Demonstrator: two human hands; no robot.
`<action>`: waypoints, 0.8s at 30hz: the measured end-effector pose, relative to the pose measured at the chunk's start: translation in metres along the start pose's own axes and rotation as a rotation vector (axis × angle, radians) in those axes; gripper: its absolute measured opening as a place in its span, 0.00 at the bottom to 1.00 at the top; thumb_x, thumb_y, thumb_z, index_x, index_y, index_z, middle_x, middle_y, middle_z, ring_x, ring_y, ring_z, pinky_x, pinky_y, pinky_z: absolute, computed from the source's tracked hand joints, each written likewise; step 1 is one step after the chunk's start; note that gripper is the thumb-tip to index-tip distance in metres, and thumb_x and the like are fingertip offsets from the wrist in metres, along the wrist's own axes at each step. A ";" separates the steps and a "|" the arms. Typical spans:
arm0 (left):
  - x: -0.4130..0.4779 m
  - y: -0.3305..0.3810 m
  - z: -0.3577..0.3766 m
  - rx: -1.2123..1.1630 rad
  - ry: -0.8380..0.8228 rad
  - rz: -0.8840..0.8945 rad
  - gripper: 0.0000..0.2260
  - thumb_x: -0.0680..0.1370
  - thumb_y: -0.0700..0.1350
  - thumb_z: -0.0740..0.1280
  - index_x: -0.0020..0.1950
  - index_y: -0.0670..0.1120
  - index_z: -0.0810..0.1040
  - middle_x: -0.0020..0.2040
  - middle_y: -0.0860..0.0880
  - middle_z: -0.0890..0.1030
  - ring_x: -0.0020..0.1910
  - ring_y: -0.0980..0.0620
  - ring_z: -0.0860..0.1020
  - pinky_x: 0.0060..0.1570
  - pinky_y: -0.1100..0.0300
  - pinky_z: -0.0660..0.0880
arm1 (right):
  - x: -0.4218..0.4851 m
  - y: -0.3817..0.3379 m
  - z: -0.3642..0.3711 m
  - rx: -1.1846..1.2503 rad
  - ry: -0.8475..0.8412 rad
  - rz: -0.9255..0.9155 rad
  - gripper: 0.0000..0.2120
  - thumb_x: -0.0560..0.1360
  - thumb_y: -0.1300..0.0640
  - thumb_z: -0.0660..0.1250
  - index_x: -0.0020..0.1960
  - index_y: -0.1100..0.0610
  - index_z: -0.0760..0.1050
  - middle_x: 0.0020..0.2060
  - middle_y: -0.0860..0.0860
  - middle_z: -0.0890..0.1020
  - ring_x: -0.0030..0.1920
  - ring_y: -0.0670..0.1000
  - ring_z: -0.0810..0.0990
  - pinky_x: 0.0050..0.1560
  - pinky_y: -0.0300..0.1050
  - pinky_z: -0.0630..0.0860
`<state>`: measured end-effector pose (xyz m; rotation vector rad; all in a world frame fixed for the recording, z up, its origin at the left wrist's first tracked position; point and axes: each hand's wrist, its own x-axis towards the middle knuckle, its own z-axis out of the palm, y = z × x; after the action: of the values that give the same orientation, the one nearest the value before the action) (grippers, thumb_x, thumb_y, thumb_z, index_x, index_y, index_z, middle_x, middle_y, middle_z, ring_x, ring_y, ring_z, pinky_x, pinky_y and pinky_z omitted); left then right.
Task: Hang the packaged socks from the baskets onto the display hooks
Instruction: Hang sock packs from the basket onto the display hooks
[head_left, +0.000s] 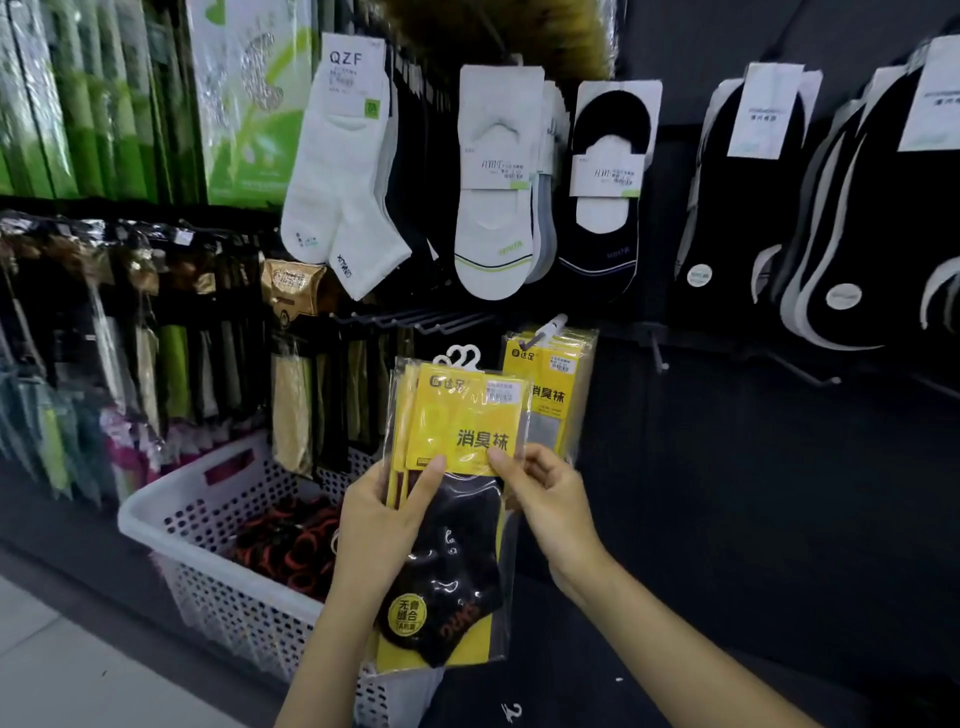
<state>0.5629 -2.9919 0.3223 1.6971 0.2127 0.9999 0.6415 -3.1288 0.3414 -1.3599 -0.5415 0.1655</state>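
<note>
Head view has the left grip (382, 525) wrapped round the left edge of a stack of packs (462, 415), its thumb lying across the front where the yellow card meets the black sock, its fingers behind. The right grip (550, 499) pinches the stack's right edge, with the thumb on the card's lower corner. The packs stand upright in front of the black wall (727, 467), with their white hangers (460, 358) at the top and not yet on a hook. Just up and to the right of them, hung packs (563, 384) of the same kind dangle from a hook (550, 325). Bare hooks (415, 319) jut out just above and to the left of the hangers. Low on the left sits a white basket (223, 597) with dark red-and-black items (296, 545) inside, and the held stack overlaps its right end. Higher on the wall hang white socks (337, 171) and black socks (602, 208).
</note>
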 end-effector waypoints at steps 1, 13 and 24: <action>-0.001 0.002 0.000 0.006 0.006 0.010 0.10 0.70 0.57 0.69 0.44 0.52 0.81 0.37 0.52 0.83 0.34 0.62 0.79 0.34 0.73 0.72 | -0.002 -0.002 -0.002 0.000 -0.013 0.000 0.13 0.73 0.53 0.71 0.44 0.63 0.75 0.41 0.56 0.79 0.43 0.50 0.78 0.48 0.43 0.76; 0.000 -0.002 -0.018 0.101 0.188 0.033 0.22 0.78 0.59 0.57 0.31 0.48 0.56 0.22 0.55 0.60 0.23 0.58 0.59 0.25 0.69 0.59 | 0.020 -0.010 -0.042 0.059 0.198 -0.002 0.18 0.77 0.55 0.66 0.48 0.71 0.69 0.43 0.58 0.75 0.46 0.56 0.73 0.54 0.55 0.72; 0.003 -0.007 -0.026 0.124 0.245 -0.006 0.21 0.79 0.57 0.58 0.32 0.49 0.56 0.20 0.55 0.60 0.20 0.59 0.58 0.21 0.70 0.57 | 0.075 0.005 -0.035 -0.122 0.333 0.062 0.13 0.77 0.55 0.67 0.55 0.64 0.77 0.47 0.53 0.80 0.51 0.52 0.78 0.55 0.46 0.76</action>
<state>0.5491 -2.9691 0.3189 1.6804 0.4477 1.2112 0.7238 -3.1275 0.3531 -1.4866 -0.2329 -0.0451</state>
